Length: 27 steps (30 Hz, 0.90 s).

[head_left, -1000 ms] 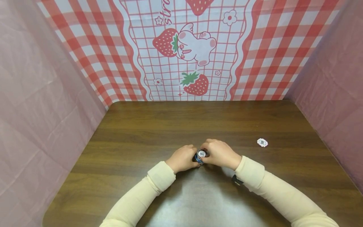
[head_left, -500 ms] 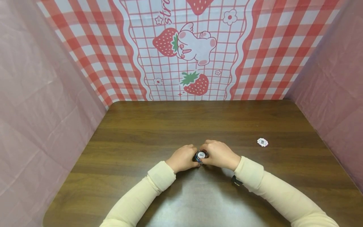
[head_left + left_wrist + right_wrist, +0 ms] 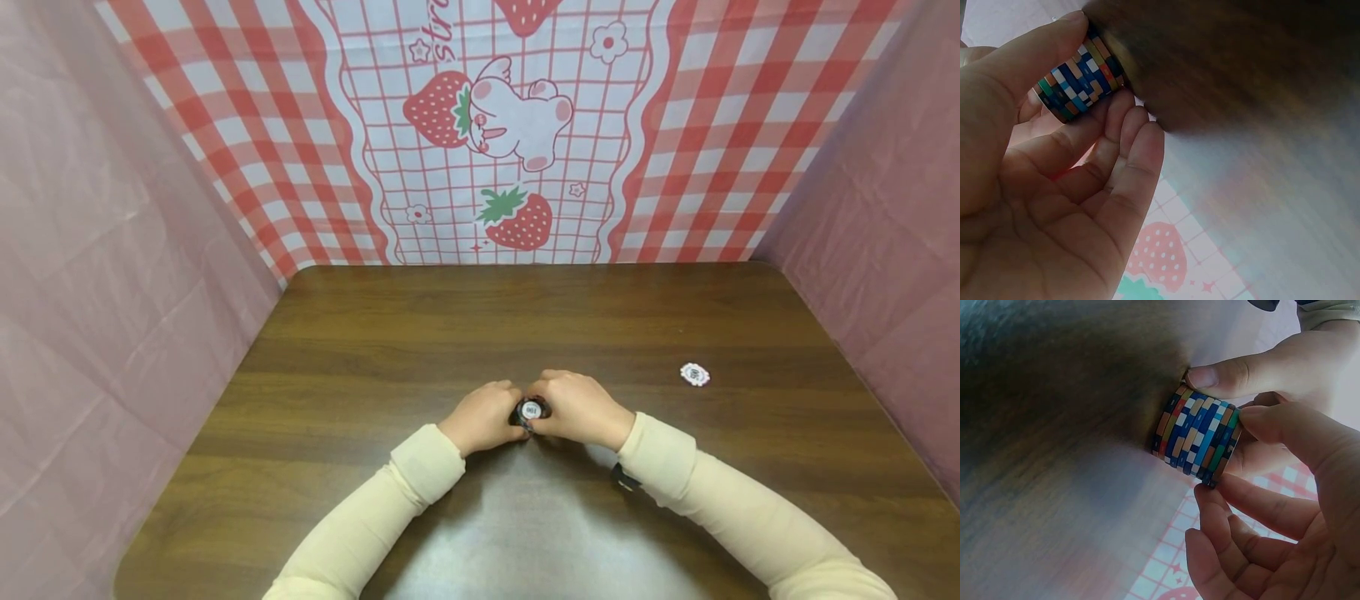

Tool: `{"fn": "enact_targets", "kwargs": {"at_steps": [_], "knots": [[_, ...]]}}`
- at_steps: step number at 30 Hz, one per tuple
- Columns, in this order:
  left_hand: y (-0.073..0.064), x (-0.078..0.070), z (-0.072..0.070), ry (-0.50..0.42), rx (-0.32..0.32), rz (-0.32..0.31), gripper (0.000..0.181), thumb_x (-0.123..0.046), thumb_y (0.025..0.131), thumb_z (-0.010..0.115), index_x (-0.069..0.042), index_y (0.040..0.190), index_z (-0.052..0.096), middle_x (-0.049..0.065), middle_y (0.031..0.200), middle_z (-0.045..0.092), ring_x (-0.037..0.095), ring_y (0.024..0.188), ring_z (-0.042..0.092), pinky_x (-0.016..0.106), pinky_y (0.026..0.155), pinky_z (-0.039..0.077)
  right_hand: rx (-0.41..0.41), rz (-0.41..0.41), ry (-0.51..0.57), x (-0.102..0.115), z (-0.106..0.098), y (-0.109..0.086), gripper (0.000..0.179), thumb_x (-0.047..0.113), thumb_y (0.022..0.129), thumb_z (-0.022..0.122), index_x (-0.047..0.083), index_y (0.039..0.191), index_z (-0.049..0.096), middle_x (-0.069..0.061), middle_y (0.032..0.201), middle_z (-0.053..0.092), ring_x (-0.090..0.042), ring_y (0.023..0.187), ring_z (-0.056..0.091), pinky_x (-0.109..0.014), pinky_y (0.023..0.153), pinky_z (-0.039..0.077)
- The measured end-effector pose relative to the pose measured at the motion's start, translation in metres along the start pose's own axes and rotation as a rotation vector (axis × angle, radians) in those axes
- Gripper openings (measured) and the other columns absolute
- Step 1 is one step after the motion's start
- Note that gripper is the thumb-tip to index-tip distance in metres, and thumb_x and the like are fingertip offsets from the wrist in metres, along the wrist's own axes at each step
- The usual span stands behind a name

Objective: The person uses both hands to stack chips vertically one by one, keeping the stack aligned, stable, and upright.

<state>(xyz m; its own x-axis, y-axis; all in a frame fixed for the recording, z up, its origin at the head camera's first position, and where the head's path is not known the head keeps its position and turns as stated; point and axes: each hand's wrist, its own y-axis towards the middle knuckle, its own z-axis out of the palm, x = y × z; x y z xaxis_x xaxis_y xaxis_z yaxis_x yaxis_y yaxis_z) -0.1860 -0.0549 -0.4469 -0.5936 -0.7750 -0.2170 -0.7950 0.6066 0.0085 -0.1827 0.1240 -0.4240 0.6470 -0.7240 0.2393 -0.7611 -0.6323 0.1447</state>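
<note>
A short stack of poker chips (image 3: 531, 410) stands on the wooden table between both hands, the top chip's white centre reading 100. Blue, green, orange and white edges show on the stack (image 3: 1082, 78) in the left wrist view. My left hand (image 3: 483, 417) holds the stack's lower part from the left, thumb on the near side and fingers on the far side. From the right, my right hand (image 3: 581, 408) pinches the uppermost chips between thumb and fingers. In the right wrist view, the right thumb touches the stack (image 3: 1194, 434) near its green-edged chip.
A single white poker chip (image 3: 694, 374) lies flat on the table (image 3: 360, 333) to the right of the hands. Behind the table hangs a red checked strawberry cloth (image 3: 517, 125). Pink cloth walls (image 3: 135, 292) flank both sides. A black object (image 3: 625, 477) sits under the right cuff.
My right hand has shifted slightly left with the top of the stack, which now sits more squarely over the chips below. The left hand and the lone chip stay in place.
</note>
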Motion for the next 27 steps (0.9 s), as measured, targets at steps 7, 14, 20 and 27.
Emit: {"fn": "enact_targets", "kwargs": {"at_steps": [7, 14, 20, 27], "knots": [[0.0005, 0.0, -0.001, -0.001, 0.007, -0.007, 0.029, -0.034, 0.078, 0.079, -0.012, 0.091, 0.066, 0.0, 0.087, 0.065, 0.017, 0.085, 0.061, 0.032, 0.079, 0.05, -0.017, -0.012, -0.029, 0.0019, 0.0, 0.0009, 0.022, 0.029, 0.073, 0.078, 0.016, 0.091, 0.073, 0.004, 0.078, 0.06, -0.008, 0.068, 0.052, -0.027, 0.057, 0.046], [0.0005, 0.0003, -0.0001, -0.01, 0.005, -0.007, 0.029, -0.033, 0.078, 0.079, -0.012, 0.093, 0.066, -0.001, 0.088, 0.065, 0.017, 0.086, 0.061, 0.032, 0.079, 0.051, -0.03, -0.016, -0.052, 0.0032, 0.0003, 0.0008, 0.025, 0.029, 0.072, 0.079, 0.014, 0.092, 0.074, 0.004, 0.078, 0.06, -0.008, 0.068, 0.053, -0.026, 0.057, 0.047], [0.0002, 0.0004, 0.0007, -0.004, -0.003, 0.0, 0.029, -0.033, 0.077, 0.079, -0.012, 0.093, 0.066, 0.0, 0.088, 0.067, 0.018, 0.087, 0.062, 0.033, 0.08, 0.051, -0.039, -0.017, -0.045, 0.003, 0.0003, -0.0011, 0.027, 0.029, 0.073, 0.079, 0.013, 0.095, 0.074, 0.004, 0.079, 0.061, -0.008, 0.068, 0.054, -0.027, 0.058, 0.048], [-0.0002, -0.0001, 0.0007, -0.001, -0.009, 0.004, 0.029, -0.034, 0.077, 0.079, -0.012, 0.093, 0.067, -0.001, 0.086, 0.065, 0.017, 0.084, 0.061, 0.032, 0.079, 0.05, -0.044, -0.002, -0.034, 0.002, -0.0023, -0.0039, 0.027, 0.029, 0.075, 0.078, 0.013, 0.097, 0.074, 0.004, 0.08, 0.062, -0.007, 0.067, 0.052, -0.026, 0.056, 0.047]]}}
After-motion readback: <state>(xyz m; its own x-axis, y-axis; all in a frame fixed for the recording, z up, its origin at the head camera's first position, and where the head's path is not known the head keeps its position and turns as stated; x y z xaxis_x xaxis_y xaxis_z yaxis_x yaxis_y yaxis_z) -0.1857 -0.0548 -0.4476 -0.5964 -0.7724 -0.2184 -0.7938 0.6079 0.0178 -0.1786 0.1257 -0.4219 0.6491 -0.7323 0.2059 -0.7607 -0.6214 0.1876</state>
